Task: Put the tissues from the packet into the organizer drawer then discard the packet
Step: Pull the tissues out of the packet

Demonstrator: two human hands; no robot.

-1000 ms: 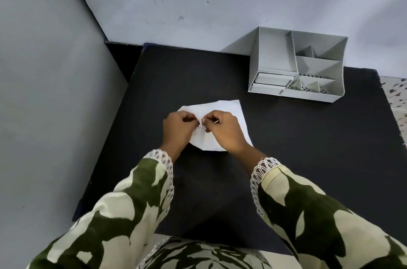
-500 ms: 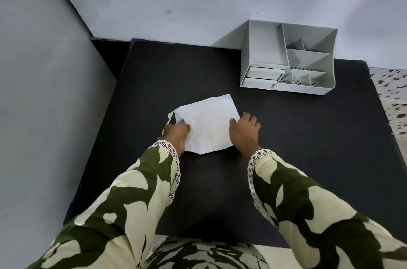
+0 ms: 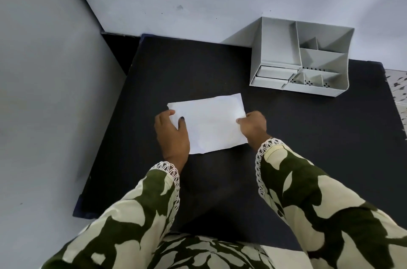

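A white tissue (image 3: 211,123) lies spread flat as a rectangle on the black table (image 3: 319,136). My left hand (image 3: 172,134) rests on its left edge, thumb on top of the sheet. My right hand (image 3: 253,127) pinches the tissue's right edge between thumb and fingers. The grey organizer (image 3: 301,57) stands at the back right against the wall, with its two small drawers (image 3: 273,75) at the front left, both closed. No packet is visible.
Grey walls close in the table on the left and behind. A patterned floor (image 3: 398,92) shows past the table's right edge. My camouflage-patterned sleeves fill the lower part of the view.
The tissue was bunched between both hands a second ago. My hands have moved apart to its left and right edges, and the sheet now lies flat and rectangular.
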